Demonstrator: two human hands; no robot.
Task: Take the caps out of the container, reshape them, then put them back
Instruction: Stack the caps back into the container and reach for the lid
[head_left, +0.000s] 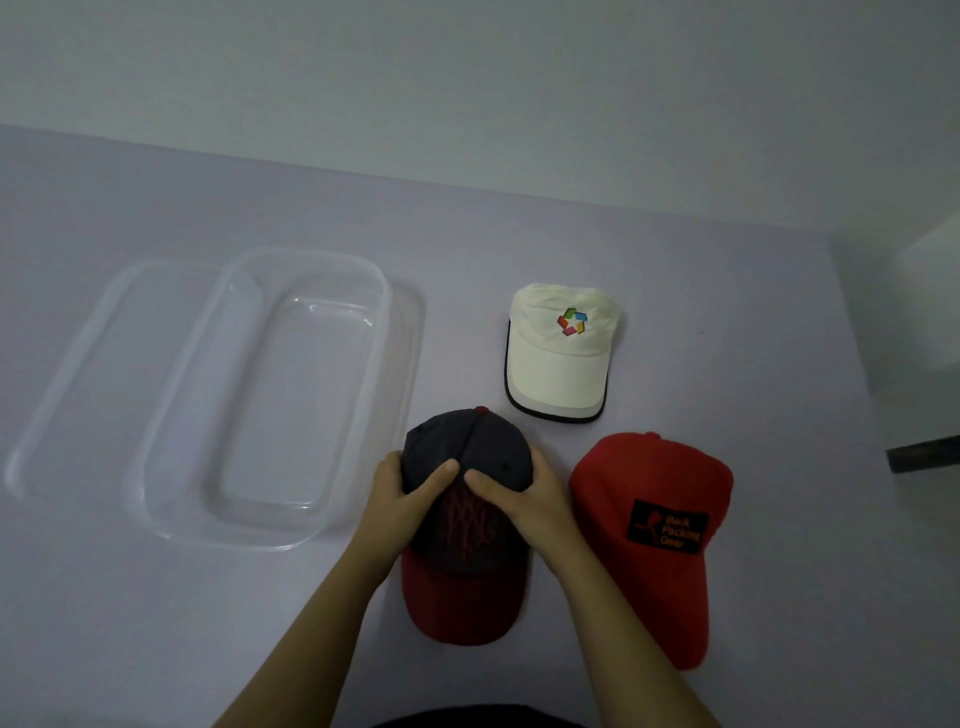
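Note:
A dark navy cap with a red brim (467, 587) lies on the table in front of me, brim toward me. My left hand (402, 493) grips the crown's left side, and my right hand (519, 493) grips its right side, both thumbs pressing on top. To its right rests a red cap with a black patch (654, 519). A white cap with a coloured logo (563, 353) sits behind them. The clear plastic container (363, 395) stands at the left with nothing in it.
The container sits on or beside its clear lid (104, 338), which sticks out to the left. A pale wall runs behind the lavender table (519, 234). The table's right edge (857, 338) falls away beside a white object (930, 301).

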